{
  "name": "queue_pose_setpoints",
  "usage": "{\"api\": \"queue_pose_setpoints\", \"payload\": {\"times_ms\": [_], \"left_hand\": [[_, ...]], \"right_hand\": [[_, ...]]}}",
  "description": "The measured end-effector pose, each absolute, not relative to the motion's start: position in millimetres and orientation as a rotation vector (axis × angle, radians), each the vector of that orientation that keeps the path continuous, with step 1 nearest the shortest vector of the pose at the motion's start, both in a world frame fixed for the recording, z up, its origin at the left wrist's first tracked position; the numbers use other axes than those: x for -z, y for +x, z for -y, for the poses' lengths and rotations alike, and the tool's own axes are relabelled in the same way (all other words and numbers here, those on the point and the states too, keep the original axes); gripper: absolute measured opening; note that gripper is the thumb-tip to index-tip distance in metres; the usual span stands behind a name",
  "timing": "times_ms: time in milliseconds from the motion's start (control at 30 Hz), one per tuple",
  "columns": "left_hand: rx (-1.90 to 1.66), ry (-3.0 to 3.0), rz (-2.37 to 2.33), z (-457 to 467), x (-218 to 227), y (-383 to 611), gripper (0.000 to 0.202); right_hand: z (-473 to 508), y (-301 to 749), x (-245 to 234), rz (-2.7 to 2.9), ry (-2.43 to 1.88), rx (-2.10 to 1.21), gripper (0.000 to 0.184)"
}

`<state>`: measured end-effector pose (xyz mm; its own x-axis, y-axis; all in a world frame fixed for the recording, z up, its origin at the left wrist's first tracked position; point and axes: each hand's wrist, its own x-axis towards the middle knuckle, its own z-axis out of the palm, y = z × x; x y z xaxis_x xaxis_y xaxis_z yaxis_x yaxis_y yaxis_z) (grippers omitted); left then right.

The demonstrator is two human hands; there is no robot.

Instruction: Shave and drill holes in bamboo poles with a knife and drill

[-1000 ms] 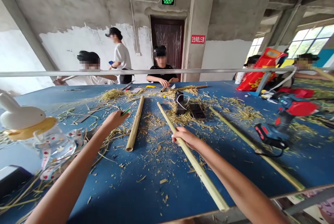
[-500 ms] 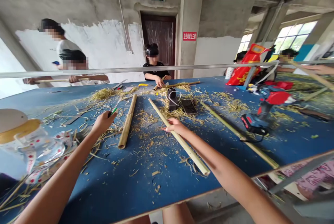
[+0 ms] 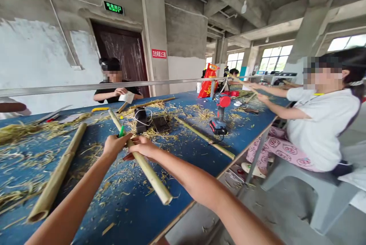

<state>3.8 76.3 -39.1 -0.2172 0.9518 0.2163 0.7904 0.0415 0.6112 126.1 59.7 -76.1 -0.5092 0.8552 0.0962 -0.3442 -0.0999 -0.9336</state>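
Note:
My left hand is closed around a green-handled knife. Only the green part shows now, and the blade is hidden. Beside it, my right hand grips a slim bamboo pole that slants from the table's middle towards its near edge. Both hands meet at the pole, and the left fingers are partly hidden there. To the left lies a thicker bamboo tube, hollow at its near end.
A cordless drill stands to the right, behind another thin bamboo pole. Straw and shavings surround a black device. A metal rail crosses above the blue table. Co-workers sit opposite and at right.
The view has turned right, bringing the seated co-worker into sight. My left hand, with the knife, has come over to the bamboo pole beside my right hand.

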Motion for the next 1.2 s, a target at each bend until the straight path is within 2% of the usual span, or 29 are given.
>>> {"api": "queue_pose_setpoints", "payload": {"times_ms": [133, 267, 333, 433, 567, 700, 833, 1033, 1200], "left_hand": [[-1.102, 1.831, -2.079, -74.6, 35.8, 11.5, 0.042], [-1.402, 1.854, -2.017, -66.3, 19.9, 4.6, 0.041], [-1.576, 1.841, -1.987, -68.5, 3.7, -0.9, 0.040], [-1.760, 1.821, -1.983, -78.6, -23.2, -9.4, 0.043], [-1.597, 1.852, -2.129, -81.0, -26.3, -19.6, 0.053], [-1.396, 1.939, -2.198, -53.7, 16.7, -27.2, 0.050], [-1.225, 2.010, -2.194, -26.8, 51.5, -36.5, 0.049], [-1.096, 2.135, -2.244, -10.2, 64.9, -51.0, 0.051], [-0.857, 2.328, -2.277, 3.4, 71.4, -55.3, 0.048]], "right_hand": [[-61.1, 128.1, 72.1, 1.268, -0.597, -1.800, 0.042], [-52.3, 130.0, 60.9, 1.446, -0.499, -2.037, 0.028], [-44.6, 131.3, 57.1, 1.594, -0.449, -2.161, 0.027], [-36.1, 132.0, 58.9, 1.728, -0.468, -2.149, 0.023], [-34.8, 129.0, 73.3, 1.586, -0.610, -1.860, 0.020], [-40.5, 121.2, 86.7, 1.555, -0.827, -1.526, 0.015], [-55.4, 104.9, 86.1, 1.519, -0.899, -1.419, 0.012], [-77.1, 74.6, 83.6, 1.491, -1.001, -1.223, 0.020], [-70.5, 72.4, 95.1, 1.547, -1.198, -0.923, 0.027]]}}
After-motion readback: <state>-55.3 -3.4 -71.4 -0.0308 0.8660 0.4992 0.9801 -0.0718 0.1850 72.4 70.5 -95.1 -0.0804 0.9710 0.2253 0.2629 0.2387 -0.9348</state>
